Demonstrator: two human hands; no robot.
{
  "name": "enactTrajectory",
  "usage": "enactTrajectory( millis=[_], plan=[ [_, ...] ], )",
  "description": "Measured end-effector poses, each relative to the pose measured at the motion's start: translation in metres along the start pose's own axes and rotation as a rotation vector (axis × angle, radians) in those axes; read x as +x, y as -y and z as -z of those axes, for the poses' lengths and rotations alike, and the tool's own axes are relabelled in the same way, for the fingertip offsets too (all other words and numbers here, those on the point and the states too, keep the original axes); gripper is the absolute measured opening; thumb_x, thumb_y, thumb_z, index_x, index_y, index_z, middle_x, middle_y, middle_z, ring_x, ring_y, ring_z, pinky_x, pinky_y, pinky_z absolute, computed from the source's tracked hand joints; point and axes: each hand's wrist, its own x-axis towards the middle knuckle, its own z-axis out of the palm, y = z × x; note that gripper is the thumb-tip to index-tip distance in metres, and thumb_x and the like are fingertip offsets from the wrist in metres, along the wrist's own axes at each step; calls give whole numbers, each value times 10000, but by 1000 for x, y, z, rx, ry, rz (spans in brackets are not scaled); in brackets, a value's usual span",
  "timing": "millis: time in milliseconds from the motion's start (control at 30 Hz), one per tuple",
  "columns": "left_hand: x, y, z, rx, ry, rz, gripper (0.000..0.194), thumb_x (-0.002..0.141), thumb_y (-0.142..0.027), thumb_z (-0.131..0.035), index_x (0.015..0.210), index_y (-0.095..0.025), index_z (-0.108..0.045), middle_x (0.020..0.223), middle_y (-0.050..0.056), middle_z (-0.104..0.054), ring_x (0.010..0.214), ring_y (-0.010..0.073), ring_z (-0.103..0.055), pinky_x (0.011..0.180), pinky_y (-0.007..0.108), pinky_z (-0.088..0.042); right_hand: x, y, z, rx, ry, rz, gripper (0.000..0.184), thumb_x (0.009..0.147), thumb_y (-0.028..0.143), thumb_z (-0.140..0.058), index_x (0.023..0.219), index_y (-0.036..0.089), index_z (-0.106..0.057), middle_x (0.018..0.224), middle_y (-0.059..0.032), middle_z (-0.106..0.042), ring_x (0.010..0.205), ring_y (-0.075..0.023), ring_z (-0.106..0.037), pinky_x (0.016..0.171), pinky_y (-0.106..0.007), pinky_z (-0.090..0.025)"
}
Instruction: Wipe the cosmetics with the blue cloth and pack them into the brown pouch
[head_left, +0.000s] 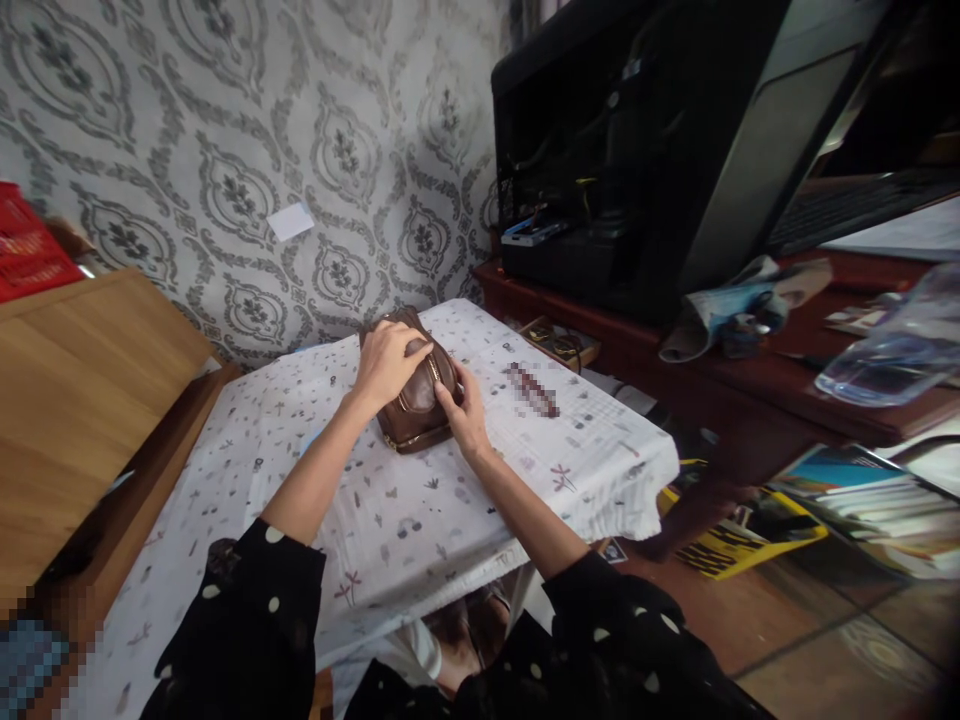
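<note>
A small brown leather bag (420, 425) with gold-coloured zips lies on a table (420, 540) covered by a white printed cloth. My left hand (384, 362) rests over the bag's top left, its fingers bent across the front pocket and its thumb by the zip. On the right side, my right hand (466, 412) grips the bag, with the thumb near the pocket's zip and the other fingers partly hidden behind it. To the right of the bag, a long reddish-brown item (534, 390) lies on the cloth, blurred out.
A dark computer case (600, 200) stands on a reddish wooden desk (750, 390) at the right. Wooden furniture (97, 400) borders the table's left side. Beyond is a patterned wall (225, 130). A clear plastic container (885, 350) sits on the desk, with a yellow-edged item (750, 545) below.
</note>
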Motion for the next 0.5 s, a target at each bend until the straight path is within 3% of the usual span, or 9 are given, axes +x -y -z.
enactTrajectory(
  millis=[200,500],
  plan=[
    [6,-3,-6,-104,-52,124,206,910,-286,-592,837,-166,-743,903,61,-748,863,216,-643,852,322,-466,-1,2,-2,-51,-26,26,641,865,588,-607,1361,187,-541,1324,-148,-592,1253,-307,-530,1115,-524,-394],
    [-3,-1,-7,-332,-15,142,255,871,-353,-615,785,-138,-722,812,28,-745,770,182,-660,757,279,-484,-1,6,-2,-100,-43,26,626,879,589,-584,1364,197,-529,1305,-143,-593,1235,-302,-531,1106,-521,-400]
  ],
)
